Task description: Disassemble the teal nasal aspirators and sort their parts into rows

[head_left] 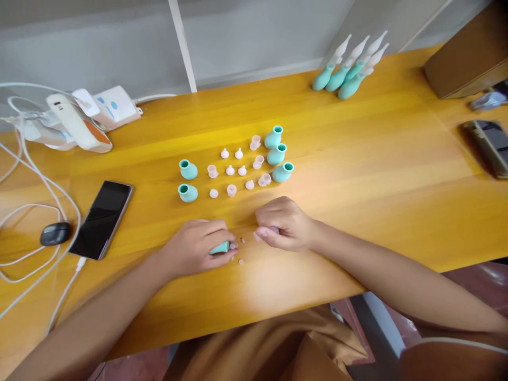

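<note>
Brown cloth (278, 344) is seen nearest, under the edge of the long yellow wooden counter (357, 174). On the counter, a small teal rubber bulb (219, 247) is grasped by the left hand (196, 246). A tiny pale pink plastic piece (273, 230) is pinched in the right hand (283, 222); three tiny pink bits (241, 261) lie between both hands.

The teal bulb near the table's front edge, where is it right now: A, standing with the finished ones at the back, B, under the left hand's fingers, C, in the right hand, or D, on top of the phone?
B: the teal bulb pokes out from under the left hand on the table.
</note>
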The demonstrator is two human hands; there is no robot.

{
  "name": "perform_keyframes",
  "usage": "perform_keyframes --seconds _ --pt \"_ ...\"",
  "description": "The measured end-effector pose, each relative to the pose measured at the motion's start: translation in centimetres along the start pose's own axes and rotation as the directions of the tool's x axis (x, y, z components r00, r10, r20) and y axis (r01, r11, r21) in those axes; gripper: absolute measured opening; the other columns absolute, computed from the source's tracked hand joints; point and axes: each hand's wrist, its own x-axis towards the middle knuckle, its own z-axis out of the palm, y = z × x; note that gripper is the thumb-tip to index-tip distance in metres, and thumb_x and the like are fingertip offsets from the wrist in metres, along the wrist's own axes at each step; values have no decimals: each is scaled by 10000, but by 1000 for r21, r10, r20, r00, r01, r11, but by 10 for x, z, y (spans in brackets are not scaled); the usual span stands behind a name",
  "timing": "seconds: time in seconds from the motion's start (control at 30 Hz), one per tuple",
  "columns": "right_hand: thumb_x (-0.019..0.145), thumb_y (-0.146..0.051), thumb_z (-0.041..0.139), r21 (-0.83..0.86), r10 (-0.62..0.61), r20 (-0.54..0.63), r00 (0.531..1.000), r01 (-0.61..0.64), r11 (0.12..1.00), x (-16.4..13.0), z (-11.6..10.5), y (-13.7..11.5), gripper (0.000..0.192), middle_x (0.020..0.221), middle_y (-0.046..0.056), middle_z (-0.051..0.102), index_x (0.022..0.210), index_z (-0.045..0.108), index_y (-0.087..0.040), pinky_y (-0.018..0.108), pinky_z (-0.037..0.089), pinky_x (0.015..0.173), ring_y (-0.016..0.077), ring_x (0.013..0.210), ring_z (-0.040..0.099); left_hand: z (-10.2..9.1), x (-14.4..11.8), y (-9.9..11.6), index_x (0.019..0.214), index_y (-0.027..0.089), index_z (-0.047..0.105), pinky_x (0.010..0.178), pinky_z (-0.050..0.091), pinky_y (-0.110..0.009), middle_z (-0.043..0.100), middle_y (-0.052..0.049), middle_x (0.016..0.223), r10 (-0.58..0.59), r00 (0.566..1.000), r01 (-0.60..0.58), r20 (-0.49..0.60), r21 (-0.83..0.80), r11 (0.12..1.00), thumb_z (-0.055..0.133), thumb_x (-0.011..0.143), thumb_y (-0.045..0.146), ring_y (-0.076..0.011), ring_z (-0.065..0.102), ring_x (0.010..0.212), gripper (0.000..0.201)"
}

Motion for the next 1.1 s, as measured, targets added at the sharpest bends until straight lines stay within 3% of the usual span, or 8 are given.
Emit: perform_keyframes --seconds 0.27,0.4,0.57,0.73,0.83,0.93,1.0,1.1 --pt "1159 -353 463 -155 -30 -116 993 12 988 21 -20 -20 537 547 -38 355 646 393 -210 290 240 545 109 506 330 3 -2 0 991 211 746 689 489 -241 752 -7 925 -82 996 81 -17 -66 995 727 1027 328 -123 700 738 124" --pt "1125 -435 499 -497 161 16 987 -132 858 67 -44 -24 557 535 -14 420 628 415 -198 292 241 557 110 501 345 4 -3 -1 950 199 742 680 486 -254 744 -15 894 -61 996 58 -57 -51 997 682 1049 342 -134 690 727 184" --pt "1071 -589 493 -865 523 75 849 -206 458 150 -52 10 604 575 72 524 632 593 -186 310 307 640 208 618 531 7 -5 -3 954 202 725 694 526 -232 753 -16 921 -84 993 69 -84 -170 983 664 1006 292 -131 713 757 121" --pt "1024 -602 596 -889 617 268 740 -55 454 202 -23 47 591 661 111 597 634 624 -160 399 481 781 314 815 686 7 -5 -1 1002 205 697 739 557 -256 746 -32 947 -110 989 87 -99 -210 974 638 940 270 -159 712 786 108" --pt "1032 -587 603 -909 679 288 676 -30 415 212 -7 55 588 701 121 619 654 637 -138 428 513 811 340 876 718 3 -5 -2 1057 197 682 772 561 -285 728 -50 992 -96 992 74 -86 -235 969 594 911 232 -177 684 808 175" --pt "1040 -597 574 -914 701 298 648 -19 406 214 -4 58 589 713 131 636 680 657 -138 433 522 802 344 870 721 -2 -5 -5 1109 181 663 806 565 -311 692 -70 1035 -71 995 48 -71 -285 957 511 912 182 -188 654 835 249" --pt "1028 -650 557 -913 691 291 662 -24 407 213 -11 56 630 688 127 620 670 655 -142 425 514 790 338 843 709 -4 -6 -6 1147 178 645 840 572 -325 671 -80 1070 -71 992 32 -109 -320 947 468 936 158 -193 649 878 276" --pt "1052 -689 486 -901 593 226 773 -65 429 201 -34 40 678 667 98 584 681 632 -140 359 455 776 267 787 671 -6 -7 -3 1219 198 630 901 586 -359 654 -100 1157 -94 955 1 -282 -316 949 477 1001 200 -215 651 989 266"
